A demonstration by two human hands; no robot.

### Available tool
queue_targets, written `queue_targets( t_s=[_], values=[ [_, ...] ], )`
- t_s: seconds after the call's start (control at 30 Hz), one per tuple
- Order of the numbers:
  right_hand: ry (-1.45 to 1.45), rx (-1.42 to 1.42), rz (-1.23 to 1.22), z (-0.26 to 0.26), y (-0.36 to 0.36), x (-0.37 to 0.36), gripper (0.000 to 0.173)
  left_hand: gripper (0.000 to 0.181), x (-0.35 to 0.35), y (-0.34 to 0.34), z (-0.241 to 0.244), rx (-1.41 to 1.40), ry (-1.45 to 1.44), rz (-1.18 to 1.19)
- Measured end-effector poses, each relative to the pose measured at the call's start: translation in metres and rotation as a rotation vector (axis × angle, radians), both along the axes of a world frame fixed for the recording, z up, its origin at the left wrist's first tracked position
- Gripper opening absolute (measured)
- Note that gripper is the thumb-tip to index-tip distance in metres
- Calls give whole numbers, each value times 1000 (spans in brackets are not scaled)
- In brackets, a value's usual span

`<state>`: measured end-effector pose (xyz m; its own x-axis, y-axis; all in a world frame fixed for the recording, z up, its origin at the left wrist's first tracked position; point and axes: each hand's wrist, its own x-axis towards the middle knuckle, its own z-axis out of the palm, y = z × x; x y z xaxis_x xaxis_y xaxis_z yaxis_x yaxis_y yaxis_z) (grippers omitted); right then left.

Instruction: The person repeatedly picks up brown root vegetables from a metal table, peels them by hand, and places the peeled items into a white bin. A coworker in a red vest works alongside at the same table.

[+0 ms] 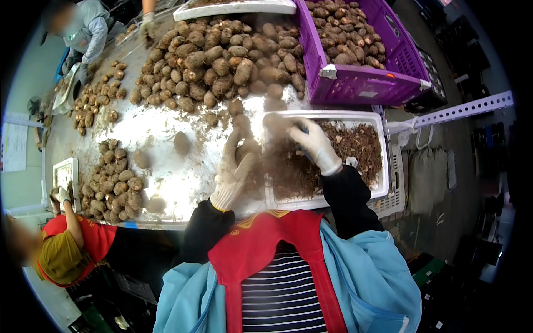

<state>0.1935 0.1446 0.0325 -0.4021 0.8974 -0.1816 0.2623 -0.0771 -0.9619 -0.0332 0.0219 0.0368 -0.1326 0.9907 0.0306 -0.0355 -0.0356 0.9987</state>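
My left hand [232, 177], in a white knit glove, is curled around a brown taro corm [247, 150] above the metal table [195, 162]. Blurred spots in the picture partly hide that corm. My right hand [315, 143], also gloved in white, is over a white foam tray [329, 203] of brown fibrous peelings [358, 143]. Its fingers are bent, and a dark bluish patch shows between thumb and palm; what it is, I cannot tell. Beyond my hands rises a large heap of hairy taro corms [208, 62].
A purple plastic crate [366, 89] of corms stands at the back right, near a perforated metal bar [466, 109]. Smaller corm piles [112, 187] lie to the left. One person [70, 241] works at front left, another [85, 37] at far left; a gloved hand [148, 29] reaches in from the back.
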Motion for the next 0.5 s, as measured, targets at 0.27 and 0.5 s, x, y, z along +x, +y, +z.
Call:
queue_targets(
  t_s=[0.27,0.5],
  values=[
    [129,-437,132,35,-77,12,42,50,12,10,-6,-298,-98,-410],
    [97,2,-53,-4,-111,19,57,50,17,0,-14,-571,-324,-231]
  ],
)
